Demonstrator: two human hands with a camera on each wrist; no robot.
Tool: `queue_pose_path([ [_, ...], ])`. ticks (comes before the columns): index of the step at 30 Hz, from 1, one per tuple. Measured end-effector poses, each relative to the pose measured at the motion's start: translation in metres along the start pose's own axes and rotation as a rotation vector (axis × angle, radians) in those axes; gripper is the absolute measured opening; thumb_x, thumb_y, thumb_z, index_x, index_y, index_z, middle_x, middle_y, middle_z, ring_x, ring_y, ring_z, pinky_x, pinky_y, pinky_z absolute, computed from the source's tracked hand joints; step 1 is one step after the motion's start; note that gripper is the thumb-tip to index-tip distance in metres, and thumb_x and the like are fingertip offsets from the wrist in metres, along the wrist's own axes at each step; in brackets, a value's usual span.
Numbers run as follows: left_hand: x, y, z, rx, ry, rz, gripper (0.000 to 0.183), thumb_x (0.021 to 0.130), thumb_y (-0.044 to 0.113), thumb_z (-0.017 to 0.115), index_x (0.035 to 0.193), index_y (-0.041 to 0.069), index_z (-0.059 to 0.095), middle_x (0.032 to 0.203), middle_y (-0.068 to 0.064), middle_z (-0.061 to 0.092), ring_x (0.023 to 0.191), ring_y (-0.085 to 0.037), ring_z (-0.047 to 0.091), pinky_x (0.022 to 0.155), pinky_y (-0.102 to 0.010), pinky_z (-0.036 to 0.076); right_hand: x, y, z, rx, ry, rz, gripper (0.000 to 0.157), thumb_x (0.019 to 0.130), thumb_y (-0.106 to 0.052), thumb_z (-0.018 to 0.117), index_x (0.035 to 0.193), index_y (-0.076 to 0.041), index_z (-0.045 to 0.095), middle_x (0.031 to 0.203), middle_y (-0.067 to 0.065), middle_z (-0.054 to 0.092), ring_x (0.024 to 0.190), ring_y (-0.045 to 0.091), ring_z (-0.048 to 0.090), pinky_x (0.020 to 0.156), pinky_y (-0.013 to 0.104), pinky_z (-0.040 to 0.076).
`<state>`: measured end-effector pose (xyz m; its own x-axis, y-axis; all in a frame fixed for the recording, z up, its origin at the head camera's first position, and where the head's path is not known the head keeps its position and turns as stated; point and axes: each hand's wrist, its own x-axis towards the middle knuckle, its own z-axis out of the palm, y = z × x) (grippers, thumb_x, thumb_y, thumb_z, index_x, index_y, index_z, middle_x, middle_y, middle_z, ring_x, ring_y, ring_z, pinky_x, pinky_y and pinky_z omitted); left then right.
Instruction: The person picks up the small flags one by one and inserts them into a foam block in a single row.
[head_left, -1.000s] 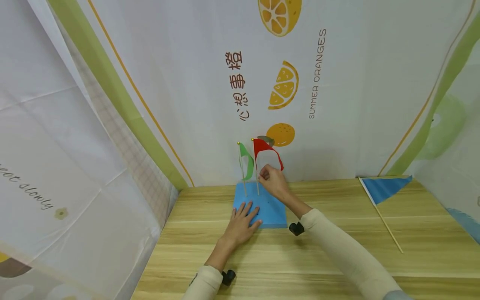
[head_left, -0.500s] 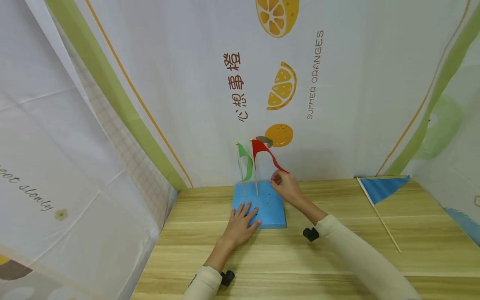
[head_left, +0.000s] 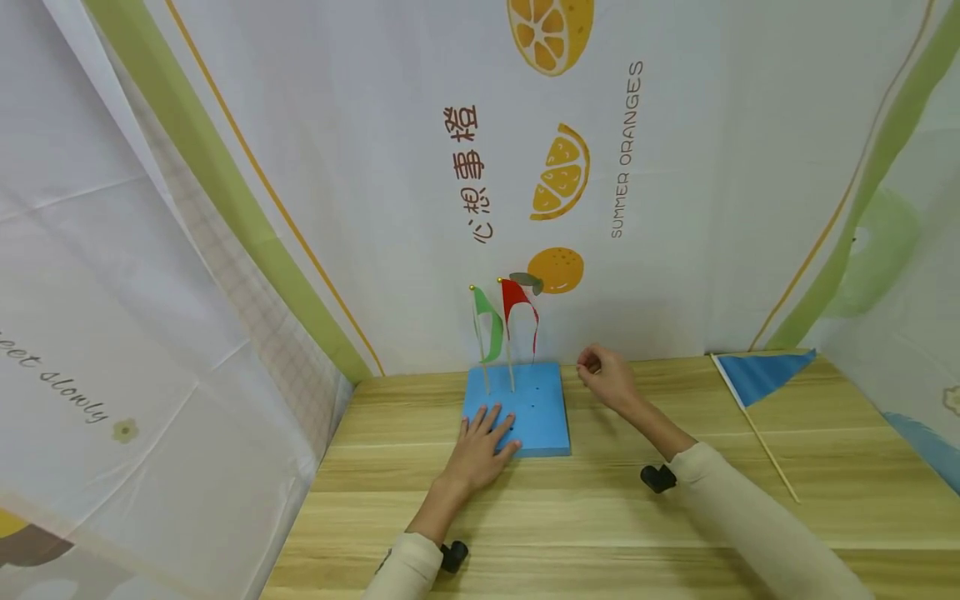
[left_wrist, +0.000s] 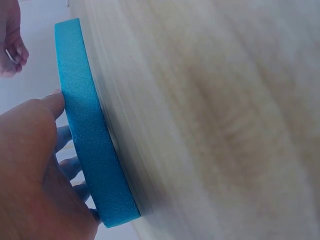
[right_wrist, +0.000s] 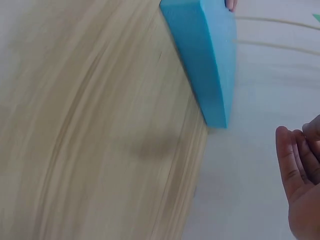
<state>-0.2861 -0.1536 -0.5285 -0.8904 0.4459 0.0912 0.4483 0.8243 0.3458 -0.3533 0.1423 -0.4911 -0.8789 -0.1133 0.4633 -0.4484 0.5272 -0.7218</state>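
Observation:
My left hand point(head_left: 480, 450) rests with spread, straight fingers on the front left of a blue foam block point(head_left: 543, 425). In the left wrist view, the thumb touches the block's edge point(left_wrist: 87, 115). Two small flags, a green flag point(head_left: 495, 335) and a red flag point(head_left: 516, 293), stand upright on thin sticks in the back left of the block. Dark holes show on its top. My right hand point(head_left: 613, 382) hovers to the right of the block, fingers loosely bent and holding nothing; the right wrist view shows the thumb close to the fingertips point(right_wrist: 287, 155).
A blue flag point(head_left: 765, 379) on a wooden stick lies on the wooden table point(head_left: 600, 533) at the right. Behind the table hangs a white printed cloth point(head_left: 390, 208), close to the standing flags. Another cloth hangs at the left side.
My right hand has left the red flag's stick and moved right, away from the block. The red flag's tail was by the hand and now hangs down. My left hand has stayed put.

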Motion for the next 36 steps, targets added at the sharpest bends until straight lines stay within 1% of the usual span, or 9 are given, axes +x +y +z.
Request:
queue_pose_path([
  [4,0.0,0.0,0.001,0.003,-0.002,0.0,0.06,0.112,0.045,0.051,0.164,0.015,0.046,0.175,-0.015,0.03,0.164,-0.043,0.021,0.131,-0.068,0.016,-0.007,0.007,-0.014,0.029,0.0,0.032,0.009,0.1,0.0,0.07,0.102,0.008,0.066,0.093,0.019,0.07,0.078,0.024,0.07,0.063,0.021,0.058],
  [9,0.001,-0.001,0.001,0.008,-0.008,-0.004,0.06,0.113,0.046,0.05,0.164,0.016,0.045,0.176,-0.014,0.029,0.165,-0.042,0.02,0.132,-0.068,0.016,-0.016,0.015,-0.035,0.071,-0.025,0.097,0.008,0.103,0.001,0.065,0.108,0.007,0.066,0.098,0.021,0.069,0.084,0.033,0.071,0.065,0.021,0.06],
  [12,0.001,-0.001,0.0,0.012,-0.007,-0.001,0.06,0.113,0.046,0.05,0.164,0.016,0.045,0.176,-0.015,0.029,0.165,-0.043,0.021,0.132,-0.068,0.016,-0.021,0.02,-0.048,0.049,-0.033,0.128,0.011,0.105,-0.003,0.064,0.111,0.006,0.065,0.101,0.021,0.069,0.087,0.036,0.072,0.066,0.021,0.06],
  [16,0.001,-0.002,0.0,0.012,-0.005,-0.001,0.06,0.113,0.045,0.05,0.164,0.016,0.045,0.176,-0.015,0.029,0.164,-0.043,0.02,0.132,-0.068,0.016,-0.029,0.027,-0.064,-0.034,-0.023,0.148,0.015,0.107,-0.01,0.064,0.113,0.003,0.066,0.102,0.019,0.071,0.085,0.029,0.073,0.066,0.022,0.059],
  [19,0.001,-0.003,0.001,0.018,-0.005,-0.001,0.06,0.113,0.046,0.05,0.164,0.016,0.045,0.176,-0.015,0.029,0.164,-0.043,0.021,0.131,-0.068,0.017,-0.036,0.032,-0.075,-0.08,-0.012,0.146,0.016,0.107,-0.011,0.064,0.114,0.003,0.067,0.102,0.019,0.071,0.083,0.022,0.072,0.067,0.022,0.059],
  [30,0.001,-0.005,0.003,0.004,0.007,0.006,0.06,0.112,0.046,0.052,0.163,0.016,0.047,0.175,-0.015,0.03,0.164,-0.043,0.021,0.131,-0.069,0.017,-0.068,0.051,-0.119,-0.166,0.055,0.114,0.016,0.106,-0.007,0.064,0.112,0.006,0.069,0.099,0.022,0.073,0.075,0.002,0.069,0.063,0.019,0.058],
  [34,0.0,-0.005,0.003,-0.002,0.007,0.012,0.06,0.112,0.046,0.052,0.163,0.015,0.046,0.175,-0.016,0.03,0.164,-0.044,0.022,0.131,-0.069,0.017,-0.079,0.06,-0.135,-0.191,0.057,0.127,0.018,0.106,-0.007,0.062,0.114,0.007,0.07,0.098,0.022,0.074,0.072,0.0,0.068,0.061,0.02,0.057],
  [36,0.001,-0.005,0.002,-0.003,0.008,0.015,0.06,0.112,0.046,0.052,0.163,0.015,0.046,0.175,-0.017,0.03,0.164,-0.044,0.021,0.131,-0.069,0.016,-0.084,0.064,-0.142,-0.222,0.065,0.131,0.018,0.106,-0.007,0.062,0.114,0.007,0.071,0.097,0.021,0.075,0.071,-0.002,0.066,0.06,0.02,0.055],
])
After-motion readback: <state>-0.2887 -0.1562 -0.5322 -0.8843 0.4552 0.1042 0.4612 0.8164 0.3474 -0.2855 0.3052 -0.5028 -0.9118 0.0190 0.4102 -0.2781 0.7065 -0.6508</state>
